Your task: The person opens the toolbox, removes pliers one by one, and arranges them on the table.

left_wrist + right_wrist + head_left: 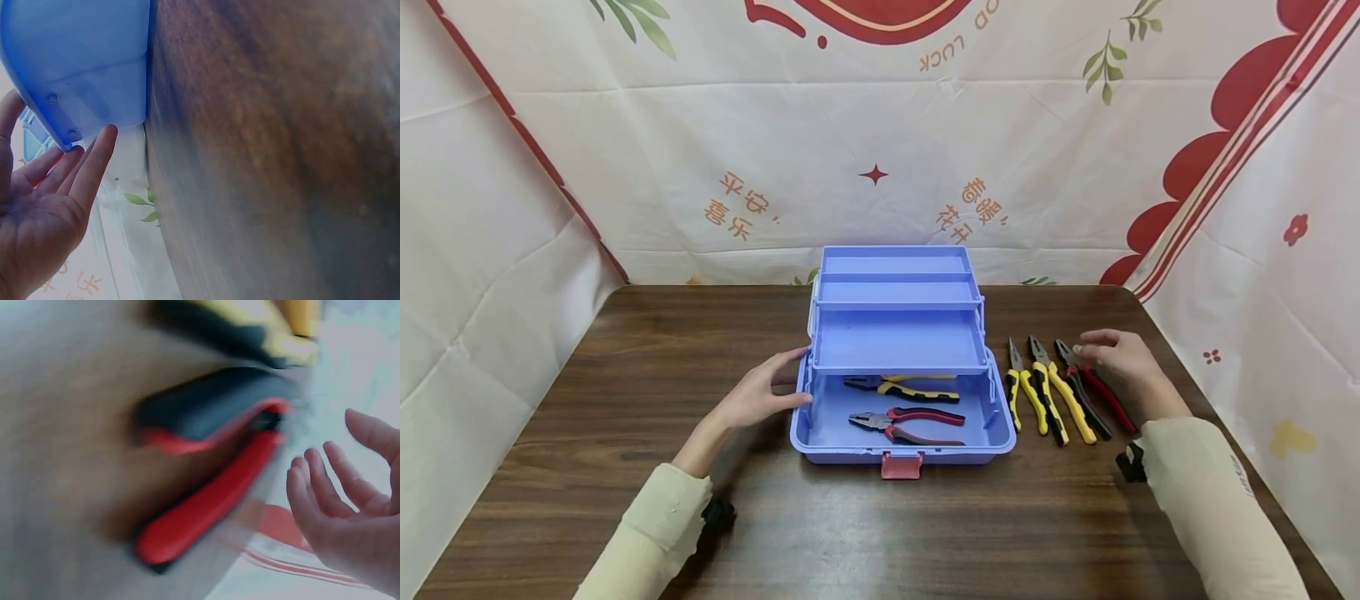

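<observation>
A blue toolbox (910,457) stands with its tiered trays raised. My left hand (760,390) is at its left rim, fingers extended and touching the side; in the left wrist view the fingertips lie against the blue wall. Inside the box lie red-and-black combination pliers (887,421) and yellow-and-black pliers (917,392), the latter partly hidden under a tray. My right hand (1120,362) hovers with loosely bent fingers by the head of another pair of red-and-black pliers (1078,379). Nothing shows in its grasp in the right wrist view.
Left of those pliers lie yellow-and-black pliers (1051,392) and yellow-handled needle-nose pliers (1025,383), side by side on the brown wooden table (700,333). A red latch (901,467) hangs at the box's front. Printed cloth (872,125) surrounds the table's back and sides.
</observation>
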`<state>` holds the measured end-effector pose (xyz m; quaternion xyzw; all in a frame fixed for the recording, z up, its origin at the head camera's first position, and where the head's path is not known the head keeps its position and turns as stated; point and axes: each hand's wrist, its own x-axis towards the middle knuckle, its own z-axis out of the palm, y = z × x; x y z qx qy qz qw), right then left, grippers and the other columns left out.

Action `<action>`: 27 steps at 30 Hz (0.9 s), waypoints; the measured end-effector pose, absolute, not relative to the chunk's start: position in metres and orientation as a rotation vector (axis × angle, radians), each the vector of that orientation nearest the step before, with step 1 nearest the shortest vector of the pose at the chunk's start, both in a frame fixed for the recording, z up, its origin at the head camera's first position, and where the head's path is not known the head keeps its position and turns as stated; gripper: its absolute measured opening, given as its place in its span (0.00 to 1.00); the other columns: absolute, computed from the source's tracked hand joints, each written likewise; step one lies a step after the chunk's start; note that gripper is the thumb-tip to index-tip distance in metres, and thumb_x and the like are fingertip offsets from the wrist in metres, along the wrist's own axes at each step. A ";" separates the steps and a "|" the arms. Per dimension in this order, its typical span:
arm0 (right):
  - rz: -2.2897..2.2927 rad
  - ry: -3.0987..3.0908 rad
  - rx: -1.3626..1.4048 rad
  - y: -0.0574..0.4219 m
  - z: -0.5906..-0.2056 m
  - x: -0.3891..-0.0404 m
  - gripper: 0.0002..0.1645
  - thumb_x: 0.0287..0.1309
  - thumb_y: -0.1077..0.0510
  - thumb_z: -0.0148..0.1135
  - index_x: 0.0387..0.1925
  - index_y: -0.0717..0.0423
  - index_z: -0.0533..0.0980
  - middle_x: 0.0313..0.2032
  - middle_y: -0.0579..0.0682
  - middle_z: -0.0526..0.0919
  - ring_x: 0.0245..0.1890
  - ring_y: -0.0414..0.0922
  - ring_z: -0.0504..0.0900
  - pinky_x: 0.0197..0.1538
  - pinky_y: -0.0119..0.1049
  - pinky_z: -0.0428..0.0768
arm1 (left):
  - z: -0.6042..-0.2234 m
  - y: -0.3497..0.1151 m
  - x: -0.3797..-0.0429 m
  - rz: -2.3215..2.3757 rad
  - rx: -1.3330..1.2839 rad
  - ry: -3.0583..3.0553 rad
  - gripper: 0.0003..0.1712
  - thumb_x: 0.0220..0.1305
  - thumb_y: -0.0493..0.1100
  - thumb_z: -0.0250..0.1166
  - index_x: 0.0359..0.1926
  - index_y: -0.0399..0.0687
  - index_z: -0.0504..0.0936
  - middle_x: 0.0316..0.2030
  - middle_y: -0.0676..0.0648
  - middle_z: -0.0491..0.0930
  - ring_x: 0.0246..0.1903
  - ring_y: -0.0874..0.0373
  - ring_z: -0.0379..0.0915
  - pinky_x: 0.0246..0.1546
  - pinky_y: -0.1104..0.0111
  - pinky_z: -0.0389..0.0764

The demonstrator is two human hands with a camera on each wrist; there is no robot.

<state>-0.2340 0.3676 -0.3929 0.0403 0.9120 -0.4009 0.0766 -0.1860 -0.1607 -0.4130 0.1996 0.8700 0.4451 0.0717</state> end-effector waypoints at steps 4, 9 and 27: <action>-1.283 2.705 -0.033 0.357 -0.368 -0.233 0.35 0.58 0.46 0.53 0.57 0.69 0.62 0.49 0.60 0.70 0.35 0.32 0.75 0.40 0.33 0.75 | -0.413 -0.161 -0.186 1.339 0.590 2.612 0.41 0.51 0.47 0.66 0.64 0.44 0.57 0.60 0.39 0.58 0.57 0.42 0.55 0.49 0.49 0.63; -1.435 2.577 -0.174 0.329 -0.342 -0.232 0.35 0.57 0.47 0.54 0.58 0.65 0.61 0.47 0.50 0.72 0.38 0.31 0.75 0.41 0.29 0.75 | -0.413 -0.160 -0.186 1.337 0.574 2.614 0.41 0.51 0.45 0.66 0.64 0.44 0.57 0.60 0.39 0.58 0.57 0.42 0.54 0.50 0.48 0.62; -1.472 2.181 -0.591 0.207 -0.303 -0.237 0.30 0.57 0.55 0.57 0.57 0.67 0.63 0.49 0.64 0.71 0.46 0.58 0.72 0.46 0.50 0.71 | -0.390 -0.153 -0.174 1.349 0.606 2.606 0.39 0.53 0.41 0.65 0.62 0.35 0.58 0.59 0.34 0.59 0.57 0.39 0.54 0.51 0.47 0.60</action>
